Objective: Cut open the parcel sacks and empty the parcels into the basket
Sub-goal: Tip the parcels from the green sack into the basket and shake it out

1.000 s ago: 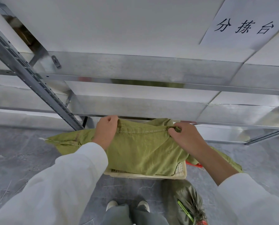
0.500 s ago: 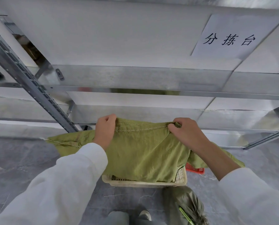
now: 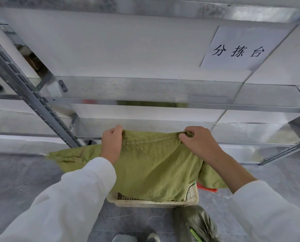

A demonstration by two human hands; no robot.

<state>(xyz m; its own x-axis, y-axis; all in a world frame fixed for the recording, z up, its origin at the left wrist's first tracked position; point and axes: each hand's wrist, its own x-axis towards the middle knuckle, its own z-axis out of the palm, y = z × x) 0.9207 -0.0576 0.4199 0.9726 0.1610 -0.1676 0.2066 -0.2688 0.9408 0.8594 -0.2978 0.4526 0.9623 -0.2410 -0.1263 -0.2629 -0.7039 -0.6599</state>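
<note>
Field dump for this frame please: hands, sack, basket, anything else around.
left hand: grips the stitched top edge of the sack
right hand: fingers pinch the same edge, further right
sack: green, limp, held up, lower end hanging into the basket
basket: cream, on the floor; contents hidden
other: darker sack on the floor by the feet; red crate behind the basket; paper sign on the metal rack

- I am seeing the grey floor (image 3: 23,180) carrying a cream basket (image 3: 152,203).
- A dark green sack (image 3: 194,222) is lying just beside the basket.
</note>
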